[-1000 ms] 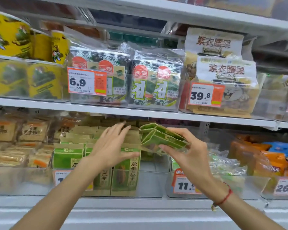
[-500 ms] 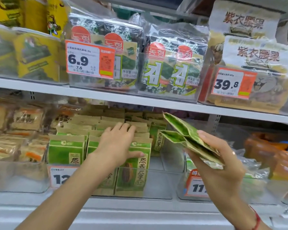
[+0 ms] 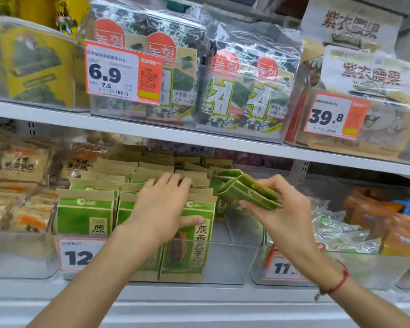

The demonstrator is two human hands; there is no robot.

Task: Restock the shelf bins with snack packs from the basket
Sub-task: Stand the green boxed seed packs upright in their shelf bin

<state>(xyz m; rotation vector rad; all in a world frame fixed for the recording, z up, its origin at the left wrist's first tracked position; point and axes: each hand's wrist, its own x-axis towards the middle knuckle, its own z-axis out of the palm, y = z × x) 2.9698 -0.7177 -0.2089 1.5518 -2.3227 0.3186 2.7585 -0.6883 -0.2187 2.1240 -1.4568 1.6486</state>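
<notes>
currently, lower shelf, clear bin (image 3: 234, 261) tagged "12": two rows of green-and-kraft snack packs (image 3: 84, 214) stand upright along its left side; its right part is bare at the front.

item, left hand (image 3: 162, 209): fingers laid nearly straight over the tops of the right-hand row, thumb across the face of the front pack (image 3: 187, 240). it presses and steadies the row; it grips nothing.

item, right hand (image 3: 282, 216): fingers and thumb curled round a small bundle of the same green packs (image 3: 244, 189), held flat and tilted above the bare right part of the bin, just beside the standing rows and not yet inside.

item, basket: not in view.

step in hand, by my judgement: loading this bundle into the bin, midway through restocking.

next move calls for: turning the bundle upright, faces forward, and lowering it into the gap on the right while my left hand keeps the standing row from toppling.

neighbours: a seaweed bin (image 3: 242, 124) and a "6.9" price tag (image 3: 123, 72) on the shelf above; a bin tagged "11" (image 3: 294, 275) to the right.
</notes>
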